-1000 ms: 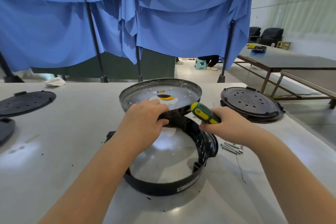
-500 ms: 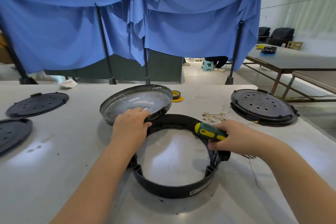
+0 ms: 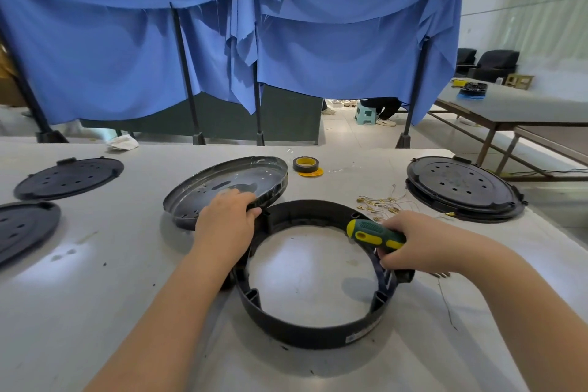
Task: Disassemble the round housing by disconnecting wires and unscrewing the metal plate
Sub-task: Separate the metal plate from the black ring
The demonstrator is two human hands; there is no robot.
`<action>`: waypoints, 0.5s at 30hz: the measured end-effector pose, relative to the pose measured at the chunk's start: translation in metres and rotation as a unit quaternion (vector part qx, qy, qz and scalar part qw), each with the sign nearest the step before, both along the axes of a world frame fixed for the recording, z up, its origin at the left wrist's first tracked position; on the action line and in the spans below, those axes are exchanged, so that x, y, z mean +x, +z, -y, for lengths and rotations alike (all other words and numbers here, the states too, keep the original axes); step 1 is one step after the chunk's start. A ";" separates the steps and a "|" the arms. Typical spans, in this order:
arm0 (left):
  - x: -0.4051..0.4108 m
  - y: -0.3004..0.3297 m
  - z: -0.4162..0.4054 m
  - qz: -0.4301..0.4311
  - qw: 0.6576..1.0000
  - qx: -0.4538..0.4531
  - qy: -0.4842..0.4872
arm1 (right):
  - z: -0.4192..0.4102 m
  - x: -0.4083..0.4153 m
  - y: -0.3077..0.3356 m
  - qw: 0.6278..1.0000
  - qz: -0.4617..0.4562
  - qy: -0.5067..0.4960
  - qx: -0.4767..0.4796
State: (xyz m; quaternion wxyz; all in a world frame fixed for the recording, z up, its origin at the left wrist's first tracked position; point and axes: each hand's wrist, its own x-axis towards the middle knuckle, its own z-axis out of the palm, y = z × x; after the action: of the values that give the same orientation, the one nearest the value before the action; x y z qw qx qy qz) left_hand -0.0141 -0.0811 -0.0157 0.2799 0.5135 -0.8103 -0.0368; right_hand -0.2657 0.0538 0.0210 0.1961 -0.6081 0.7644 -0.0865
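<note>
Metal plate tilted, open face up

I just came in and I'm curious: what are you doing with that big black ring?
A person is taking a round housing apart. The left hand grips the edge of the metal plate, already off and tilted beside the black ring. The right hand holds a green and yellow screwdriver at the ring's rim. Loose wires lie behind.

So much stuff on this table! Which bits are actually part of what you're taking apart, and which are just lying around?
Part of the job:
- metal plate, held by the left hand
- black housing ring
- screwdriver, in the right hand
- loose wires

Just lying about:
- roll of tape
- three black round covers
- crumpled cloth
</note>
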 end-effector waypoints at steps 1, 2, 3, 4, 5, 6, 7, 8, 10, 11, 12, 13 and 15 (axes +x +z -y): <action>0.000 0.000 0.000 0.003 1.000 0.004 0.000 | 0.000 -0.001 0.000 1.000 -0.001 -0.003 0.001; 0.000 0.001 0.000 0.009 1.000 0.009 0.000 | 0.000 -0.002 0.001 1.000 -0.003 -0.004 0.004; 0.000 0.000 -0.001 0.020 1.000 0.016 0.000 | 0.000 -0.002 0.001 1.000 -0.005 -0.005 0.007; -0.001 0.000 -0.001 0.034 0.999 0.028 0.002 | 0.000 -0.003 0.001 1.000 -0.006 -0.005 0.010; -0.001 0.000 -0.001 0.050 0.998 0.041 0.003 | 0.000 -0.003 0.002 1.000 -0.006 -0.005 0.012; -0.002 0.000 -0.001 0.060 0.997 0.051 0.004 | 0.000 -0.003 0.002 1.000 -0.004 -0.006 0.012; -0.002 -0.001 0.000 0.062 0.996 0.056 0.002 | 0.000 -0.004 0.001 1.000 -0.003 -0.007 0.013; -0.002 -0.001 0.000 0.058 0.997 0.060 -0.001 | 0.000 -0.004 0.001 1.000 -0.003 -0.006 0.013; -0.003 -0.002 0.000 0.038 0.997 0.073 -0.015 | 0.000 -0.003 0.001 1.000 -0.002 -0.007 0.015; -0.002 -0.003 0.000 0.021 0.996 0.083 -0.024 | 0.000 -0.003 0.001 1.000 -0.002 -0.008 0.015; -0.002 -0.003 0.001 0.003 0.995 0.094 -0.033 | 0.000 -0.003 0.001 1.000 -0.002 -0.009 0.014; -0.002 -0.004 0.001 -0.010 0.994 0.105 -0.040 | 0.000 -0.003 0.001 1.000 -0.002 -0.010 0.013; -0.002 -0.004 0.001 -0.021 0.992 0.116 -0.054 | 0.000 -0.003 0.001 1.000 -0.002 -0.009 0.012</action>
State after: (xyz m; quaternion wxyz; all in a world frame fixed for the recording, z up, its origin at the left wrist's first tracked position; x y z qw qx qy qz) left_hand -0.0162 -0.0824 -0.0192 0.2329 0.4971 -0.8211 -0.1566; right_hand -0.2687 0.0543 0.0222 0.2014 -0.5988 0.7713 -0.0775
